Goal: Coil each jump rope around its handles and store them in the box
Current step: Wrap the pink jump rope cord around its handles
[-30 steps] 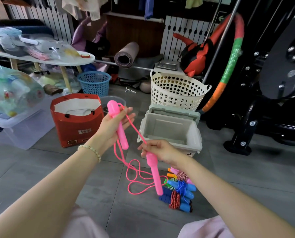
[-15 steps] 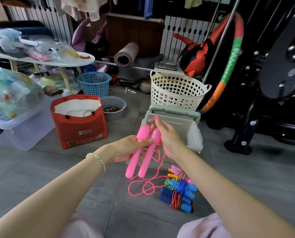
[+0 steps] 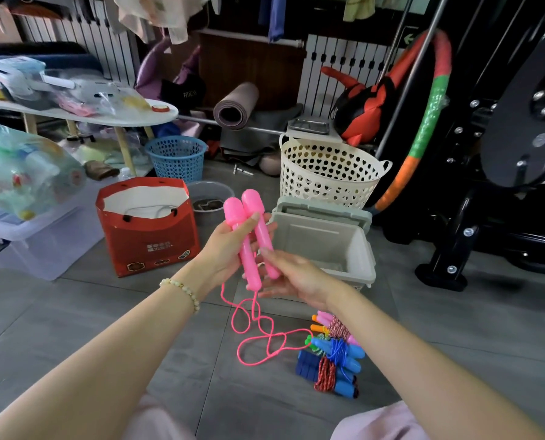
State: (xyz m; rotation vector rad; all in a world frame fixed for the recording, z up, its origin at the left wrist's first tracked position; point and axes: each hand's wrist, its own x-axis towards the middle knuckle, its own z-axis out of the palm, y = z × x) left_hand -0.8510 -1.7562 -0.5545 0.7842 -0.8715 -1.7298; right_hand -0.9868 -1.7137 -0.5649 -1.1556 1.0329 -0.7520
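My left hand [image 3: 225, 246] grips the two pink jump rope handles [image 3: 249, 214] side by side, held upright in front of me. Their pink rope [image 3: 258, 338] hangs from the lower ends and lies in loose loops on the floor. My right hand [image 3: 296, 277] is just below and to the right of the handles, fingers spread and touching their lower ends. The open grey box [image 3: 361, 249] stands on the floor behind my hands. A pile of other jump ropes [image 3: 334, 357], blue, orange and pink handled, lies on the floor to the right of the loops.
A red paper bag [image 3: 147, 239] stands to the left, a metal bowl [image 3: 207, 198] behind it. A cream basket [image 3: 328, 173] and a blue basket [image 3: 176, 157] sit further back. A clear storage bin [image 3: 36, 246] is at far left, black gym equipment [image 3: 486, 201] at right.
The two handles came together and now stand upright in my left hand alone. My right hand let go of its handle and dropped below them. The rope sank into loops on the floor.
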